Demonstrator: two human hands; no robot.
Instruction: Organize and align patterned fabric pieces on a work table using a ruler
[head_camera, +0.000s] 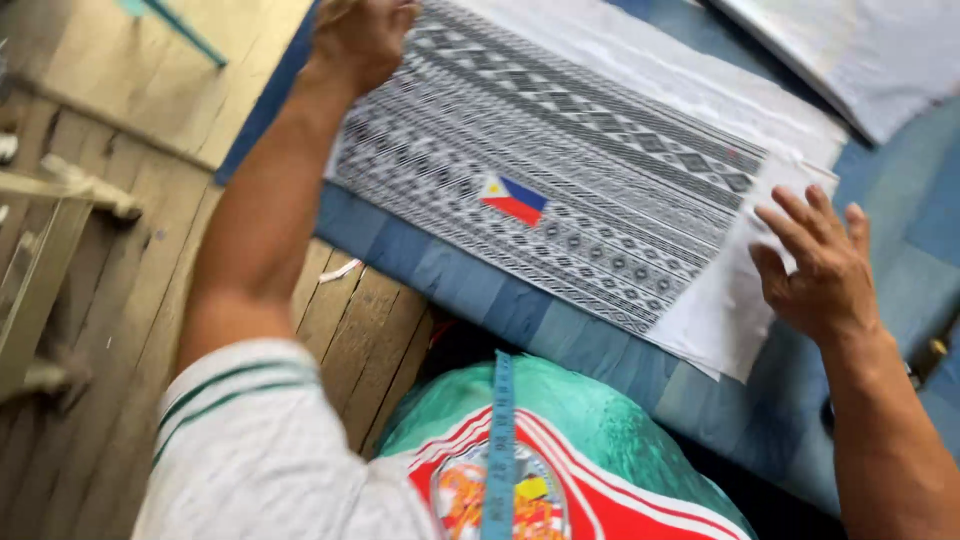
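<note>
A long strip of black-and-white patterned woven cloth (560, 150) lies across a table covered in blue denim patchwork (470, 280). A small flag patch in blue, red and white (512, 198) sits on the strip. Under it lies a white cloth (720, 310). My left hand (360, 35) rests on the strip's far left end with fingers curled over the edge. My right hand (820, 265) lies flat with fingers spread on the white cloth at the strip's right end. A blue measuring tape (500, 450) hangs down my chest.
A wooden plank floor (120, 230) lies to the left, with a pale wooden frame (60, 200) on it. Another white cloth (860, 50) lies at the table's top right. A small scrap (340, 270) lies on the floor by the table edge.
</note>
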